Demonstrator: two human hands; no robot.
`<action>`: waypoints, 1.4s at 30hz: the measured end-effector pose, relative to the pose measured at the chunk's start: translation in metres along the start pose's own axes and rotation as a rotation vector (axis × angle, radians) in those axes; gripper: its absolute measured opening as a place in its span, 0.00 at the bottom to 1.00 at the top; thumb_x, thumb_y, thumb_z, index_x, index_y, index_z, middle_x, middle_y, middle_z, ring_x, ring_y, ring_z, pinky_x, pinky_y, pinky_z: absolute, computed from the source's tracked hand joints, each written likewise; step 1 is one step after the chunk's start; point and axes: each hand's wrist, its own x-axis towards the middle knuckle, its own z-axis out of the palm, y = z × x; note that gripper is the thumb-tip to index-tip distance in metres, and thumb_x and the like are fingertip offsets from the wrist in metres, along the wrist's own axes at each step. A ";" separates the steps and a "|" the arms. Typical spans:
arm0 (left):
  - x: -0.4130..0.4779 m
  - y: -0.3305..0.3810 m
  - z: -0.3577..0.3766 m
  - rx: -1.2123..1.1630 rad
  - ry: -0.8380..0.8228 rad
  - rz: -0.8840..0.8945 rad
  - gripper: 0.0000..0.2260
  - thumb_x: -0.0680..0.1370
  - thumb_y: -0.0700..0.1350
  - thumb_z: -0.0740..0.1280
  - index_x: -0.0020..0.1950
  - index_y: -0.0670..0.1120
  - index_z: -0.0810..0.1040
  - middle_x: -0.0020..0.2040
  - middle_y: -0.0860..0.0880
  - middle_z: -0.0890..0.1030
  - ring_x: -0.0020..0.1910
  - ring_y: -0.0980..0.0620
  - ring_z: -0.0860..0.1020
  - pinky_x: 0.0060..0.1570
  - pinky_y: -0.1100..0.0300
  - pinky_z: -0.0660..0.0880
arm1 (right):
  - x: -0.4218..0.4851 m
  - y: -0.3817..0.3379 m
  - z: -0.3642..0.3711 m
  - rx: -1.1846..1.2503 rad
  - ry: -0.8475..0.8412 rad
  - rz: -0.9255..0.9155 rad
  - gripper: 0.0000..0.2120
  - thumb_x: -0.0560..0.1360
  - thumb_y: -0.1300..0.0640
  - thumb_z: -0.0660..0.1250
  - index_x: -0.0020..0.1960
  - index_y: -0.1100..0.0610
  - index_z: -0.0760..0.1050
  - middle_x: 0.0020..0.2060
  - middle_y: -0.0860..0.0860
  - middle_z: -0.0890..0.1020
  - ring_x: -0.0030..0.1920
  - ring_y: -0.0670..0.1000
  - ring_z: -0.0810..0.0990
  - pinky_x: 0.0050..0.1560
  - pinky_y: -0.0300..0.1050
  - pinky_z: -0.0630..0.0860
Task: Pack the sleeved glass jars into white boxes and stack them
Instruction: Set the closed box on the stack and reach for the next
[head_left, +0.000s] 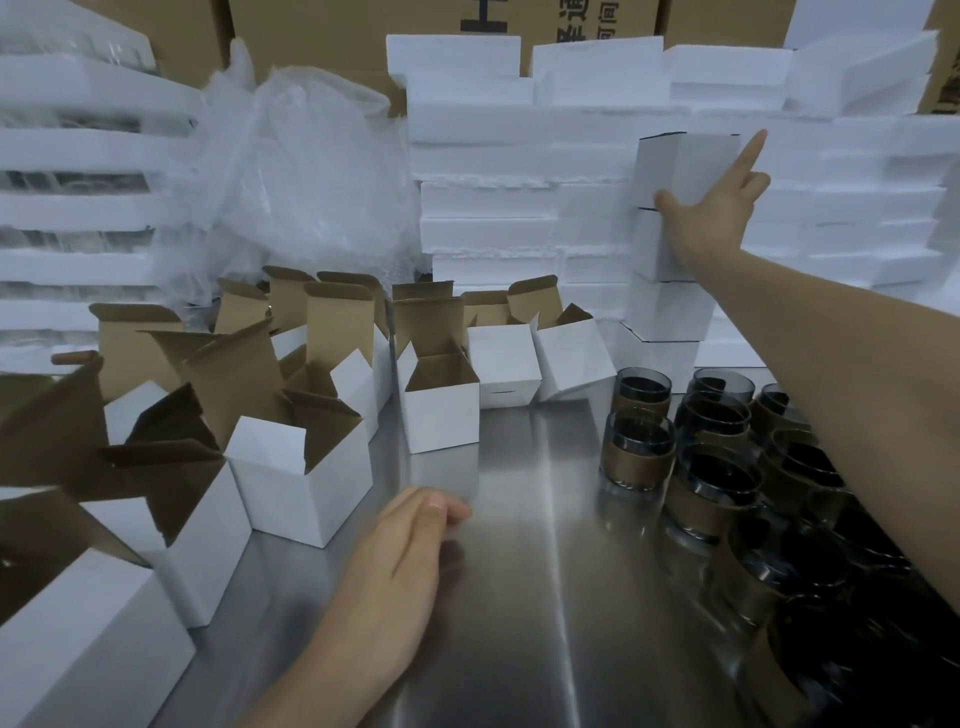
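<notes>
1. My right grip (711, 218) is up on the top box (685, 166) of the stack (665, 306) at the back right of the desk (519, 597). The thumb is across its lower front and the index finger straight up its right side, so it is clamped on that box.
2. My left grip (400, 561) lies on the desk near me, fingers straight and together, holding nothing.
3. Step in hand, my read: seating this closed box on the three below it. The foam slabs (493, 208) sit right behind the stack (touching or not, can't tell).
4. To do it well, I should square its edges with the box under it before letting go. Then ease the thumb off first and draw the arm straight back, with no sideways nudge.
5. Risk: the column is tall and narrow, so a knock could tip it toward the glass.
6. The sleeved jars (639, 452) stand bunched on the right of the desk, some under my right forearm. None is in either grip.
7. The open boxes (441, 410) wait at left and centre, flaps up. The left grip is free to pull one closer for the next jar.
</notes>
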 end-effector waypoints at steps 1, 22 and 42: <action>0.000 0.000 0.000 0.005 -0.002 -0.001 0.16 0.83 0.45 0.54 0.44 0.50 0.80 0.46 0.57 0.81 0.50 0.66 0.76 0.46 0.79 0.65 | 0.000 0.002 0.001 -0.026 0.000 -0.022 0.48 0.73 0.49 0.68 0.78 0.53 0.37 0.66 0.56 0.61 0.62 0.57 0.68 0.51 0.45 0.65; -0.005 0.013 -0.010 0.692 0.177 0.061 0.27 0.77 0.48 0.63 0.74 0.49 0.57 0.77 0.52 0.42 0.52 0.45 0.78 0.34 0.60 0.71 | -0.214 -0.155 -0.096 0.067 -0.709 -0.370 0.40 0.76 0.52 0.62 0.78 0.48 0.39 0.74 0.50 0.52 0.73 0.52 0.57 0.56 0.38 0.62; -0.045 0.042 -0.001 0.550 0.104 0.586 0.15 0.74 0.47 0.72 0.60 0.50 0.77 0.48 0.55 0.82 0.37 0.60 0.74 0.33 0.69 0.65 | -0.342 -0.022 -0.096 0.563 -0.597 0.000 0.29 0.75 0.45 0.68 0.73 0.43 0.63 0.69 0.40 0.71 0.71 0.42 0.65 0.73 0.52 0.64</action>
